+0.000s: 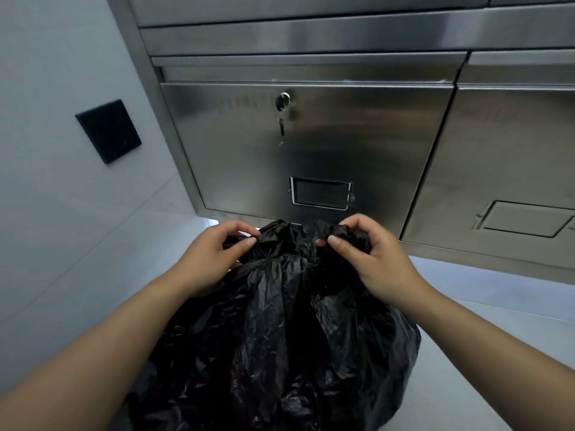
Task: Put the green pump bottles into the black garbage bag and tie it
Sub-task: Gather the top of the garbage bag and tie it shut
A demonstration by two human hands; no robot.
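A bulging black garbage bag (280,343) stands on the pale floor right in front of me, its top gathered into a crumpled bunch. My left hand (211,253) pinches the left side of that bunch between thumb and fingers. My right hand (370,256) grips the right side, with plastic wadded inside its fingers. The bag's mouth is drawn together between the two hands. No green pump bottles are visible; whatever is in the bag is hidden by the plastic.
A stainless steel cabinet (357,135) rises just behind the bag, with a key (282,119) hanging from its lock and a label holder (320,193) lower down. A black wall plate (108,131) sits on the grey wall at left. Pale floor (497,306) extends to the right.
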